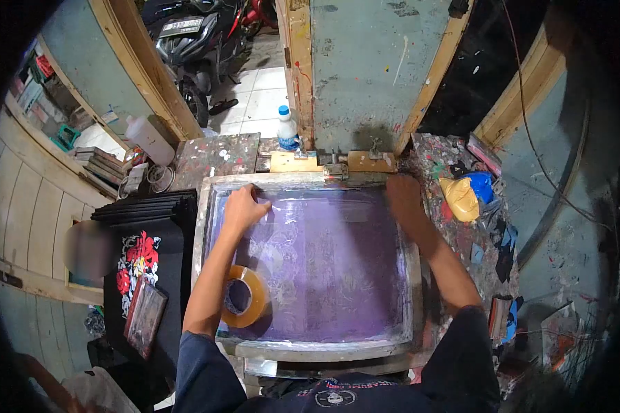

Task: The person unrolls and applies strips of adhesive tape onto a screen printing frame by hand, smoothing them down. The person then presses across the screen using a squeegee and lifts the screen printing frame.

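Note:
A wooden-framed screen with purple mesh [324,275] lies flat in front of me. At its upper left corner is my left hand [244,210], thumb and fingers bent towards each other on the mesh edge; what they hold, if anything, is too small to name. My right hand [403,196] is at the upper right corner of the frame, dark and blurred, its fingers not clear. A clear strip runs along the top of the mesh between the hands. A roll of yellowish tape [257,297] rests on the mesh at the lower left, beside my left forearm.
Dark printed fabric [172,258] is stacked at the left, with a squeegee [145,318] on it. A person sits at the lower left. Behind the frame are hinge clamps [335,171] and a bottle [287,131]. Yellow [459,199] and blue bags lie at the right.

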Motion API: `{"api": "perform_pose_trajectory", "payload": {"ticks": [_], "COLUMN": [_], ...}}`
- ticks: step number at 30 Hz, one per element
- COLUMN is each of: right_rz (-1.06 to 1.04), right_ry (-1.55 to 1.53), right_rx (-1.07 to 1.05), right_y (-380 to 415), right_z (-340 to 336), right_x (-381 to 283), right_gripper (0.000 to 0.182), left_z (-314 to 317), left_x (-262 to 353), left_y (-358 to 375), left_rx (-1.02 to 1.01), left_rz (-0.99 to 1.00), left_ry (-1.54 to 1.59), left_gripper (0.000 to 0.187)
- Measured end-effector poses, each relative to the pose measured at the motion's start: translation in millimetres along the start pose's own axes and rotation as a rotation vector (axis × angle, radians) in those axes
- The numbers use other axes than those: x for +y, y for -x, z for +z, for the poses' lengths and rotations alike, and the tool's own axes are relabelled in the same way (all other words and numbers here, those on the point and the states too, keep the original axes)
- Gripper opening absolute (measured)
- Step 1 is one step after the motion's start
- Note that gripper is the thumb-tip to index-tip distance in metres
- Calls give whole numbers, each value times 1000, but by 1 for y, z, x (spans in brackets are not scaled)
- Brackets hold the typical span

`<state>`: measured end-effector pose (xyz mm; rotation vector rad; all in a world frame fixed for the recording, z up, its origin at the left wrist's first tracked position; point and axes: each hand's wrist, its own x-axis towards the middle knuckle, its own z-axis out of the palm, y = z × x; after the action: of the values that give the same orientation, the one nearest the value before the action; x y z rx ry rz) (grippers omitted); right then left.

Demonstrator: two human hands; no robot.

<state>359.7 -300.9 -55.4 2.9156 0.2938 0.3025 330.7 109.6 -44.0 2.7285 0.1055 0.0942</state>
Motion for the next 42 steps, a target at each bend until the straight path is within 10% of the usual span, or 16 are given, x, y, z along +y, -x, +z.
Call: {"api": "perform_pose_trajectory", "payload": {"ticks": [8,14,22,27,32,42], "right_rz": [64,-194,22,-401,-643,-433], "right_ry": [-81,-227,-280,-1052,-1101,-1201], "right_rx": [-13,217,90,-26,-193,-108], "right_y": [7,56,52,92,133,188], "right_z": [-3,7,15,-52,-77,-64], "right_x": [10,-41,-57,-132,-218,-248], "right_gripper": [24,32,43,67,95,41], "left_z": [9,37,52,-18,-86,-38], "left_x": [-3,22,-17,-70,-39,-31], "left_y": [3,26,30,77,193,274], "left_rx": [102,-108,-115,-95,-1,-77], "left_rz": [-60,899,489,434,197,429], "left_ry": [-126,-49,-151,-299,98,-67], "left_gripper": [40,40,59,57,50,49]}}
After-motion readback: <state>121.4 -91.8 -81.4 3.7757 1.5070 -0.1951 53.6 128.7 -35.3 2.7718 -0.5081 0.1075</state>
